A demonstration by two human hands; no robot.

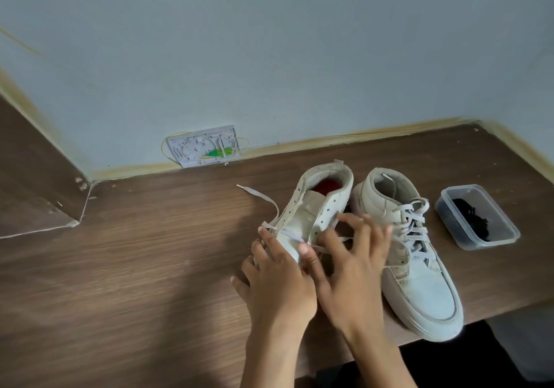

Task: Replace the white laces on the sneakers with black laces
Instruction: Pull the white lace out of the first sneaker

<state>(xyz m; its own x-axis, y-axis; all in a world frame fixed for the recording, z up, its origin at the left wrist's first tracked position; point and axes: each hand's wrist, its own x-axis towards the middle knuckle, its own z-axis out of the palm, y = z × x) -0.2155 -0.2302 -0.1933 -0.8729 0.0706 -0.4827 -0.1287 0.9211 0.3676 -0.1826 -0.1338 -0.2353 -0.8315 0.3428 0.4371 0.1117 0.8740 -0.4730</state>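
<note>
Both hands on left sneaker, white lace partly out.

Left hand (277, 279) grips left sneaker (314, 216) at the vamp, thumb on tongue, fingers curled round its side. Right hand (350, 264) w/ fingers spread & bent over the eyelets, pinching white lace (263, 198); loose end trails left across wood-grain bench (135, 267). Right sneaker (419, 267), just beside, fully laced. Clear plastic tub (497, 237) w/ black laces (470, 216) to the right, apart from hands.
</note>
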